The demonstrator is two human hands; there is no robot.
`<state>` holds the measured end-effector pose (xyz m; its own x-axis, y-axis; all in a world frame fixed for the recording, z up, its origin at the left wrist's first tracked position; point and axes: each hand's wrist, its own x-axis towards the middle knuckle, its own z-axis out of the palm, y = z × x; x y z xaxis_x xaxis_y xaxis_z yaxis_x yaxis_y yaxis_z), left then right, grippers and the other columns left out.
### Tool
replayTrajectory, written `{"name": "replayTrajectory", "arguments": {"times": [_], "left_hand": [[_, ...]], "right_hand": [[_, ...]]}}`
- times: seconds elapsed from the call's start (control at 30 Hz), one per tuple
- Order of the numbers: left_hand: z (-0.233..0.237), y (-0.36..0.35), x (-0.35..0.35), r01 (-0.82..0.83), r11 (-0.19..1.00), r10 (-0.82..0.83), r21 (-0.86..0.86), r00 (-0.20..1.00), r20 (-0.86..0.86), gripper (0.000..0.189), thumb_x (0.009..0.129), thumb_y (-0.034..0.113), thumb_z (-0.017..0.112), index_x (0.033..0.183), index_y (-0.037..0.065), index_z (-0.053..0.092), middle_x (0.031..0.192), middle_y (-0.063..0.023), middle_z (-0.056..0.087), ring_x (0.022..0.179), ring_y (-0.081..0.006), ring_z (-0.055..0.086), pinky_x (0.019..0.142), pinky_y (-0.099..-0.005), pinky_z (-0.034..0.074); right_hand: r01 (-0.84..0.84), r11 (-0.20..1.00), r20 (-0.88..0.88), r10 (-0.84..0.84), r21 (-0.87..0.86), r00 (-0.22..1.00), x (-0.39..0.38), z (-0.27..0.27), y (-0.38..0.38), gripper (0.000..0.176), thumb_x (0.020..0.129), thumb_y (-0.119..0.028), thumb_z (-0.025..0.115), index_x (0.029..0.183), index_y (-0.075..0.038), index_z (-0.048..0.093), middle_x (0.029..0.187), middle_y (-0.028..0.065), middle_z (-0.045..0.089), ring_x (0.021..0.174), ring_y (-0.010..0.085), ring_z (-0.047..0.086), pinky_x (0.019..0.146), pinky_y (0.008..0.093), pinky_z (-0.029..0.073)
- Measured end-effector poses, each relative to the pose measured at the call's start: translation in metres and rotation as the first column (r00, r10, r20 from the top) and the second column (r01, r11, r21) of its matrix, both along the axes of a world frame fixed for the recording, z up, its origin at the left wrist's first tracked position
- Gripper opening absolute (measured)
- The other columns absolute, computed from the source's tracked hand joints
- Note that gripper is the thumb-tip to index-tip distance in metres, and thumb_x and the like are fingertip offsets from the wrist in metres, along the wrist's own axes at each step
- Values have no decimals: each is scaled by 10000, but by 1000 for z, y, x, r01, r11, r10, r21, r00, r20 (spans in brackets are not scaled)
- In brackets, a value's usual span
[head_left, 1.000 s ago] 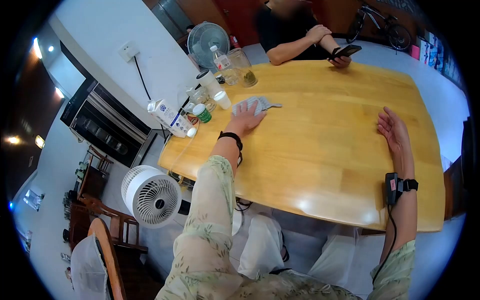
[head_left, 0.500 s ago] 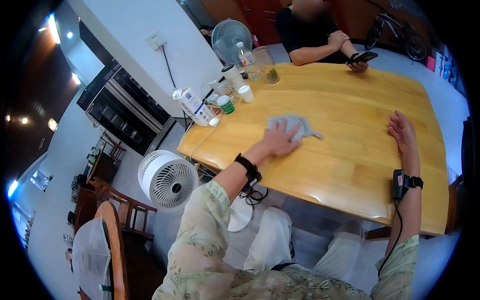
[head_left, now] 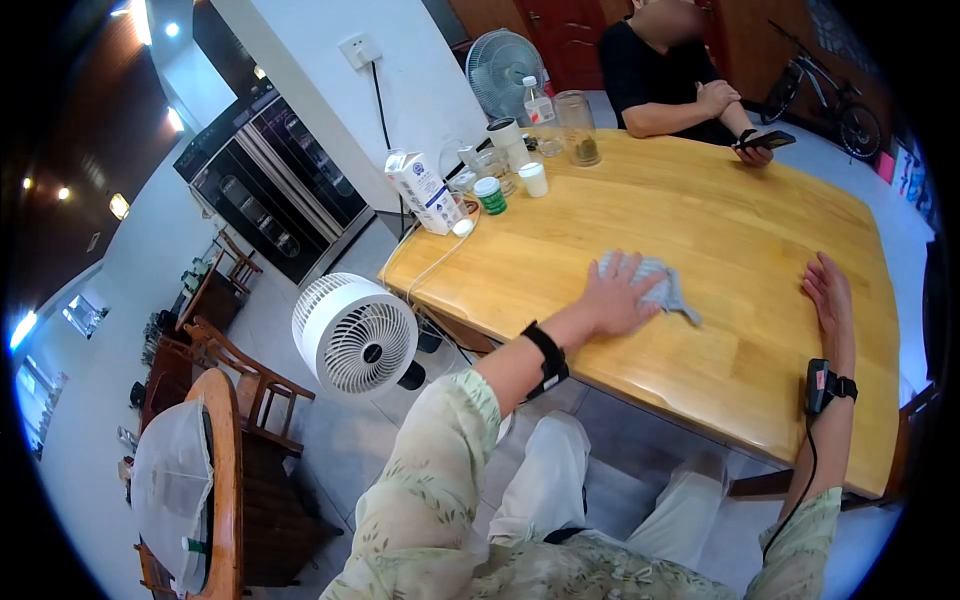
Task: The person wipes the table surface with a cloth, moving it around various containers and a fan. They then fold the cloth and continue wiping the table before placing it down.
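Observation:
A grey cloth point(head_left: 672, 290) lies on the wooden table point(head_left: 740, 225), partly covered by my left hand point(head_left: 617, 298). That hand is spread flat, its fingers apart and pressing on the cloth. Near the table's right side, my right hand point(head_left: 828, 290) rests on its edge with the fingers loosely curved and slightly apart, holding nothing. Black straps with small devices circle both of my wrists.
At the table's far left stand a milk carton point(head_left: 425, 192), a green cup point(head_left: 490, 196), a white paper cup point(head_left: 534, 180), a bottle and a glass jar point(head_left: 577, 130). A white fan point(head_left: 357, 337) is left of the table. Across sits a person point(head_left: 670, 75) holding a phone point(head_left: 768, 141).
The view has shifted. My left hand and the cloth have moved rightward and nearer on the table. My right hand stays by the right side.

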<state>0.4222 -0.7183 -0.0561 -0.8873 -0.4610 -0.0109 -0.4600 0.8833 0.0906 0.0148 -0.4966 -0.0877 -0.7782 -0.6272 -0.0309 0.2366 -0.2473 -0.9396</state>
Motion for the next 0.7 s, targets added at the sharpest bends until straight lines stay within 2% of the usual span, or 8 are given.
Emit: {"name": "replayTrajectory", "arguments": {"times": [0.03, 0.1, 0.17, 0.3, 0.47, 0.63, 0.7], "left_hand": [[5, -15, -2, 0, 1000, 0, 0, 1000, 0, 693, 974, 615, 429, 1570, 294, 278, 1639, -186, 196, 1498, -464, 145, 1167, -667, 128], [16, -50, 1, -164, 986, 160, 39, 983, 88, 719, 975, 666, 349, 1592, 323, 212, 1659, -165, 143, 1518, -437, 100, 1185, -643, 102], [14, -90, 10, -257, 966, 253, 40, 964, 79, 738, 962, 694, 338, 1592, 334, 208, 1664, -154, 132, 1524, -421, 91, 1194, -626, 89], [11, -150, 35, -373, 927, 370, 25, 926, 75, 756, 948, 714, 342, 1589, 332, 221, 1659, -146, 159, 1518, -422, 117, 1195, -616, 103], [7, -189, 86, -570, 821, 569, 32, 822, 33, 768, 929, 718, 382, 1579, 328, 261, 1654, -121, 203, 1516, -395, 155, 1203, -585, 119], [-4, -195, 137, -569, 822, 569, 6, 821, -55, 753, 936, 703, 399, 1559, 289, 319, 1616, -153, 281, 1478, -411, 244, 1192, -565, 177], [-8, -194, 159, -567, 822, 563, -45, 823, -74, 750, 967, 667, 385, 1563, 215, 325, 1586, -230, 303, 1456, -438, 278, 1197, -498, 214]], "right_hand": [[0, 1000, 0, 0, 0, 1000, 0, -1, 0, 405, 989, -306, 616, 1307, -58, 580, 1058, 72, 630, 879, 130, 625, 779, 260, 568], [-22, 1000, -2, 22, 10, 1000, -1, 0, 0, 421, 991, -315, 609, 1327, -64, 570, 1070, 72, 629, 891, 135, 623, 789, 261, 565], [-24, 999, 2, 24, 29, 1000, -1, 1, 0, 426, 994, -318, 602, 1332, -62, 567, 1074, 73, 629, 893, 135, 623, 790, 263, 565], [-19, 999, -35, 20, 46, 999, -1, -2, -1, 440, 1000, -323, 584, 1352, -59, 554, 1073, 70, 632, 898, 132, 623, 796, 264, 566], [-24, 999, -46, 26, 47, 999, -4, -6, -3, 458, 1007, -319, 571, 1371, -43, 538, 1073, 72, 633, 893, 126, 627, 788, 257, 569], [-38, 999, -56, 40, 35, 998, -5, -6, -1, 466, 1009, -317, 569, 1373, -28, 532, 1071, 77, 635, 885, 124, 634, 782, 252, 573], [-32, 999, -53, 34, 40, 998, -11, -11, -4, 460, 1009, -313, 569, 1372, -31, 536, 1070, 81, 634, 882, 127, 636, 782, 255, 574]]}}
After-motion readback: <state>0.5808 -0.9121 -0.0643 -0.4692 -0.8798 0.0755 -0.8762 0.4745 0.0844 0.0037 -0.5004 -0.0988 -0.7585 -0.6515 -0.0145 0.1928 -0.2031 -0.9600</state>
